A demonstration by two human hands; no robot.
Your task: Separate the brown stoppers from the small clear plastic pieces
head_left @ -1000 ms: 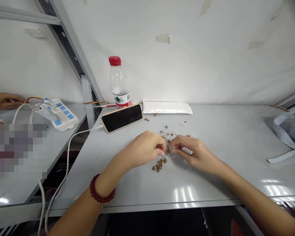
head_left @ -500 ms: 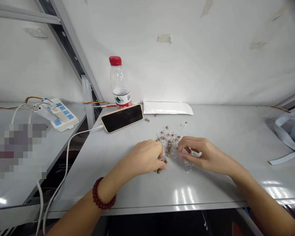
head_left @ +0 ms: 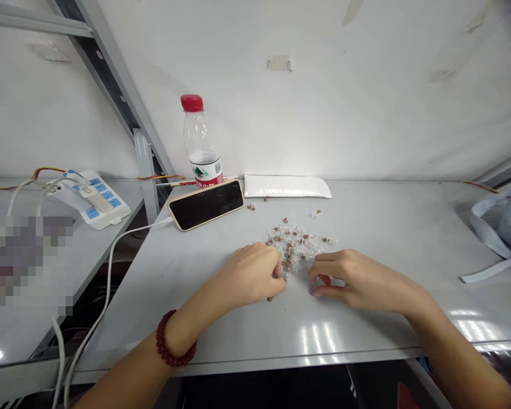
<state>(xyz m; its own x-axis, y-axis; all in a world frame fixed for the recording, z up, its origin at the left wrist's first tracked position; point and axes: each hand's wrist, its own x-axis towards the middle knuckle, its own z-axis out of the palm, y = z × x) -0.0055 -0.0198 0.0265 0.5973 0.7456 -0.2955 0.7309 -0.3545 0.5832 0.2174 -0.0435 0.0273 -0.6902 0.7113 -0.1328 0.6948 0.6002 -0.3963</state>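
A loose pile of small clear pieces with brown, cork-like ends lies on the grey table; they look like tiny stoppered bottles. At the pile's left edge, my left hand is closed, thumb against the curled fingers. Whatever it pinches is hidden, and a brown cork-like piece shows just below it. To the right, my right hand curls thumb and fingers around clear pieces, partly visible in the gap. A single brown-ended piece lies above this hand.
Behind the pile, a phone with a charging cable leans by a red-capped bottle. A flat white packet lies along the wall. A power strip is at left, and a grey-blue strapped item at right.
My right hand has lowered slightly and drawn back from the pile, closing around the clear pieces beneath it. My left hand has shifted a little, covering most brown pieces below it. The view moved slightly.
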